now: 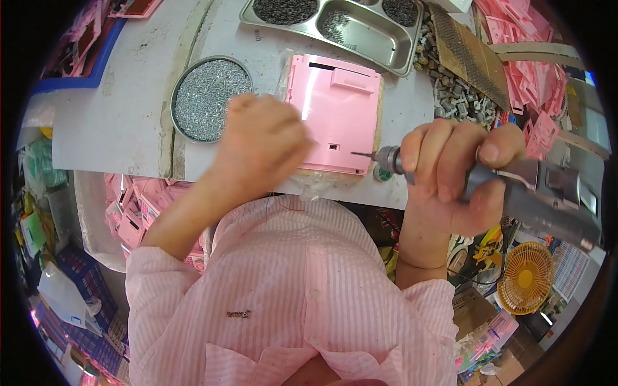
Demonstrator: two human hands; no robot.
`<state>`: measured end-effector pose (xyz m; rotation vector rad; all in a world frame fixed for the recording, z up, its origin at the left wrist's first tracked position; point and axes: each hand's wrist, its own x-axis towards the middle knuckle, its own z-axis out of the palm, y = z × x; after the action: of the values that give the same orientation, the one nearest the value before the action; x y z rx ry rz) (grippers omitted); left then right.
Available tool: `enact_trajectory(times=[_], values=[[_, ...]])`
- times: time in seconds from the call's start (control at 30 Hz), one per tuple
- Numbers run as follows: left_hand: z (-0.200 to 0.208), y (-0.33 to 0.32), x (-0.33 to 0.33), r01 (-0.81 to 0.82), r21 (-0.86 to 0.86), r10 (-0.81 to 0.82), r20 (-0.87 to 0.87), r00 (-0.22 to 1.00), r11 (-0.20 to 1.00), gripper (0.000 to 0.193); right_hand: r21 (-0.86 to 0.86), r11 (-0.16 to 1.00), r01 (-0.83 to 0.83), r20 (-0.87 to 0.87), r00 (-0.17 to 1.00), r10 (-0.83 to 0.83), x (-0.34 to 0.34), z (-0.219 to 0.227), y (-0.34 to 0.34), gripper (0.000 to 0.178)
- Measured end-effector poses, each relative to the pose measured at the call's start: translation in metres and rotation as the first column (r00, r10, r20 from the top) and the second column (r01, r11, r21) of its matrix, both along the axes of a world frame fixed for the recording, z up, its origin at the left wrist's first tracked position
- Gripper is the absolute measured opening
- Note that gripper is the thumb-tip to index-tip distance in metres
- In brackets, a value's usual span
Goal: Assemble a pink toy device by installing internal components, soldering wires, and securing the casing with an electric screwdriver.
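Note:
My right hand (460, 174) is wrapped round a grey electric screwdriver (479, 183). The screwdriver's thin bit points left, over the lower right edge of a pink plastic housing (341, 109). That housing lies flat on the table, with a dark slot near its far edge and a small rectangular hole near its close edge. At the housing's left side is my left hand (264, 141), slightly blurred, its fingers curled closed. What it may hold is hidden. Just beyond it stands a round metal dish (209, 100) full of small silver screws.
A steel compartment tray (367, 42) holds dark screws and small metal parts at the back. Piled metal pieces (460, 96) and pink plastic parts (521, 38) lie at the right. A blue-edged tray (77, 83) sits far left. Below right is a yellow fan (524, 276).

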<state>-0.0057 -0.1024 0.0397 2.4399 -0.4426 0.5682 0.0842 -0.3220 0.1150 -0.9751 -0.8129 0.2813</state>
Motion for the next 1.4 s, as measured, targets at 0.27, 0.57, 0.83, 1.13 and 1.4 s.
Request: enact_trajectory(times=[0.27,0.57,0.83,1.13,1.4], values=[[-0.007,-0.028,-0.004,0.092,-0.331,-0.144,-0.135,0.980,0.939,0.019,-0.089,0.996,-0.005,0.006,1.000,0.005,-0.011,0.004,0.007,0.027],[-0.002,-0.014,0.003,-0.057,-0.094,0.052,-0.055,0.997,0.994,0.022,0.024,0.999,0.047,-0.103,0.994,-0.045,-0.010,-0.006,0.012,0.028],[-0.023,0.089,-0.016,-0.368,0.278,0.426,-0.187,0.885,0.887,0.008,0.064,0.930,0.363,0.009,0.931,-0.364,0.074,-0.036,0.018,0.012],[-0.028,0.106,0.000,-0.480,0.270,0.532,-0.173,0.829,0.835,0.011,-0.117,0.895,0.431,0.065,0.902,-0.426,0.088,-0.059,0.035,0.011],[-0.004,0.035,0.010,-0.108,-0.287,0.053,-0.195,0.979,0.952,0.013,-0.123,0.861,0.494,0.185,0.863,-0.470,0.083,-0.040,0.039,0.009]])
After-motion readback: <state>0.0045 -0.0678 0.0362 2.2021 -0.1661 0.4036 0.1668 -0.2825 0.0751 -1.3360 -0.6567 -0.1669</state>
